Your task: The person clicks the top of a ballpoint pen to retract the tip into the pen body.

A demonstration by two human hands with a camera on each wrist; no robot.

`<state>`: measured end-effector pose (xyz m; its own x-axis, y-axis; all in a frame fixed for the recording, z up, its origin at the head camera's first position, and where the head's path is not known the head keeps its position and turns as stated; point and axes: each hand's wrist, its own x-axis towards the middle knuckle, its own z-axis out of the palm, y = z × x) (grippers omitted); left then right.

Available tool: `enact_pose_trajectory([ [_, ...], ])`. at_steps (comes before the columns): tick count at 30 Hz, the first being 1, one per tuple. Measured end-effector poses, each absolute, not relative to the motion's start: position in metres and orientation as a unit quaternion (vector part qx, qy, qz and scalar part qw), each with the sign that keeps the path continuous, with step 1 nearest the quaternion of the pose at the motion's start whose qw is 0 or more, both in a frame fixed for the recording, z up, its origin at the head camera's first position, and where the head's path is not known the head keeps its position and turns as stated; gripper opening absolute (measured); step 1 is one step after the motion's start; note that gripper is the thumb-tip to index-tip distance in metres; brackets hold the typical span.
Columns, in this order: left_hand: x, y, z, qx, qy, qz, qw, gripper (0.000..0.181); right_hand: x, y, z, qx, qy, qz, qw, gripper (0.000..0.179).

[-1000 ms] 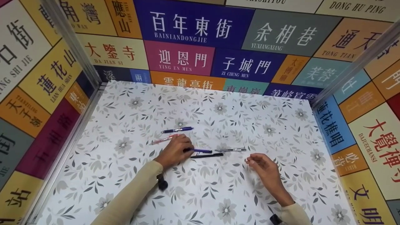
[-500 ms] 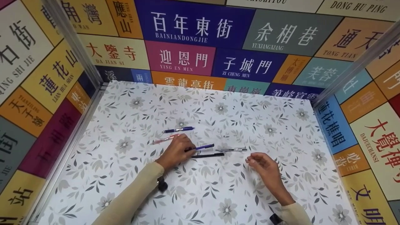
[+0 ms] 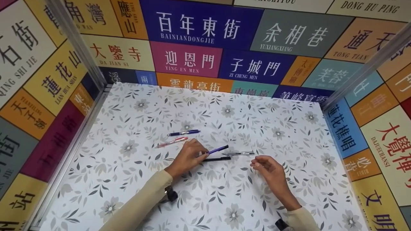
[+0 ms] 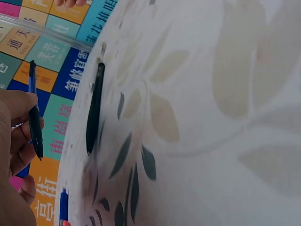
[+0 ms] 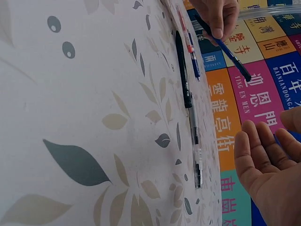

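My left hand (image 3: 188,156) pinches a blue pen (image 3: 219,149) with black ends, lifted off the table, as the left wrist view shows the pen (image 4: 33,101) clear of the cloth. Below it lies a black pen (image 3: 221,158), partly covered by the hand in the head view. A clear pen (image 3: 239,153) with a dark grip lies between the two hands. To the right, my right hand (image 3: 271,170) hovers with relaxed, slightly bent fingers and holds nothing; the right wrist view shows its bare palm (image 5: 277,188).
Behind the left hand lie a red pen (image 3: 171,142) and a dark blue pen (image 3: 183,132). A white cloth (image 3: 192,205) with a leaf and flower print covers the table. Panels (image 3: 192,59) with street names stand at the back and on both sides.
My left hand has raised the blue pen from the table, tilted it and moved slightly right. The red pen shows more fully now. My right hand has barely moved.
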<state>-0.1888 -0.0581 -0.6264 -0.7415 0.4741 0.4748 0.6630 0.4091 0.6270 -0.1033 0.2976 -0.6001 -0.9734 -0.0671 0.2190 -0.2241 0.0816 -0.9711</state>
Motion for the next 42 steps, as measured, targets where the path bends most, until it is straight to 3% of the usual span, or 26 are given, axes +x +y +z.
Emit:
enact_pose_trajectory([
  [25,-0.175,-0.043,-0.616,-0.244,-0.784,-0.568,0.054,0.006,-0.104,0.290,-0.594,0.103,-0.736,0.667,0.044,0.024],
  [35,-0.168,-0.036,-0.613,-0.213,-0.786,-0.580,0.013,0.007,-0.111,0.284,-0.595,0.136,-0.712,0.687,0.059,0.037],
  [42,-0.166,-0.030,-0.614,-0.218,-0.777,-0.590,0.020,0.007,-0.112,0.279,-0.592,0.139,-0.714,0.685,0.049,0.038],
])
